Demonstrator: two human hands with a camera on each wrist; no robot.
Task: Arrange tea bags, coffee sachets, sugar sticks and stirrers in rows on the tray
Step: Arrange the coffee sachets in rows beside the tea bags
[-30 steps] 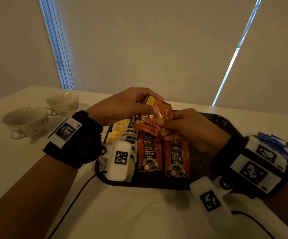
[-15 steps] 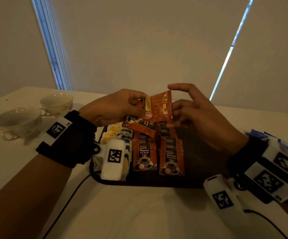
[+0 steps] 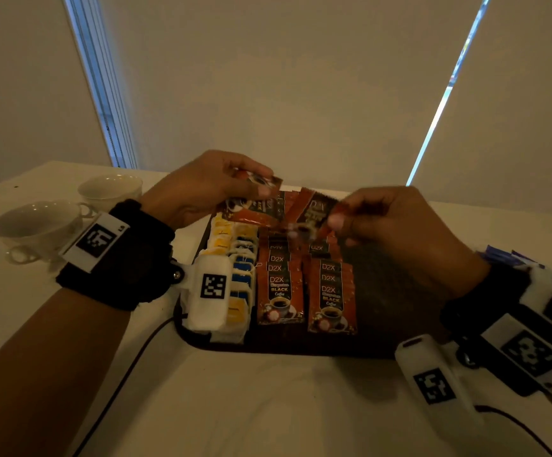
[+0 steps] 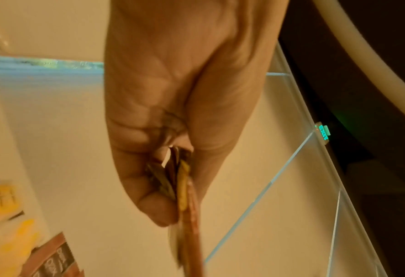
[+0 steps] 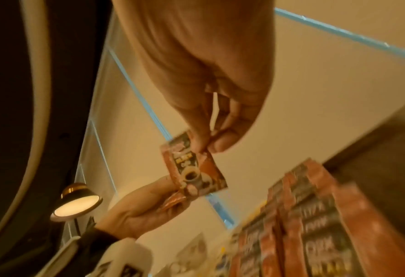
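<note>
A person's two bare hands hover above a dark oval tray (image 3: 383,338) on a pale worktop (image 3: 268,407). The left hand (image 3: 198,189), at about 11 o'clock from the tray's centre, has its grip closed on a small bunch of orange-and-black coffee sachets (image 3: 251,209), thumb pressing them against the curled fingers; the left wrist view shows the sachets edge-on between thumb and fingers. The right hand (image 3: 396,225), at about 1 o'clock, pinches a single orange-and-black coffee sachet (image 5: 194,168) by its top edge between thumb and forefinger; in the head view this sachet is blurred.

On the tray, two rows of overlapping orange "D2X Black Coffee" sachets (image 3: 304,291) lie side by side near the middle. At their 9 o'clock runs a row of white tea bags with yellow and blue tags (image 3: 238,258), partly hidden by a wrist camera.

Two white teacups (image 3: 37,225) stand on the worktop at 10 o'clock from the tray. Blue-and-white packets (image 3: 512,257) show at 3 o'clock, behind the right wrist.
</note>
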